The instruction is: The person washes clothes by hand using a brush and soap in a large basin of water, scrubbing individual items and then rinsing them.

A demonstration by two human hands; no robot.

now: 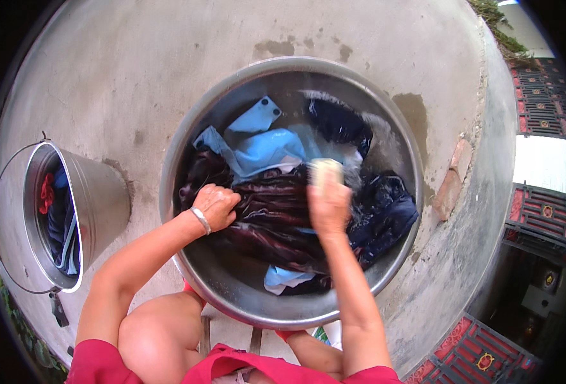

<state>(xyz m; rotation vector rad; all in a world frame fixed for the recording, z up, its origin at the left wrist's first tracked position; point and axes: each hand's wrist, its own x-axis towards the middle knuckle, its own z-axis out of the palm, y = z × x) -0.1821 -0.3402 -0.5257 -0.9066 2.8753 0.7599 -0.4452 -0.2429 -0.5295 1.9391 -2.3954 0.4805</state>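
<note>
Before me a large round metal basin (196, 288) holds wet clothes and water. My left hand (215, 204), with a silver bracelet at the wrist, clenches the left side of a dark maroon garment (278, 199). A pale yellowish block, likely soap or a brush (326, 173), is in my right hand (330, 206); both are blurred. They are over the garment's right part. A light blue garment (268, 149) lies bunched beyond it. Dark navy clothes (383, 216) rest at the basin's right, and another dark piece (338, 125) is partly under water at the back.
At the left stands a metal bucket (100, 211) with a wire handle, holding dark clothes (62, 230) and a red cloth (46, 193). Broken bricks (451, 187) lie right of the basin on the concrete ground (139, 77). Red-and-black patterned gate panels (542, 211) appear at the far right.
</note>
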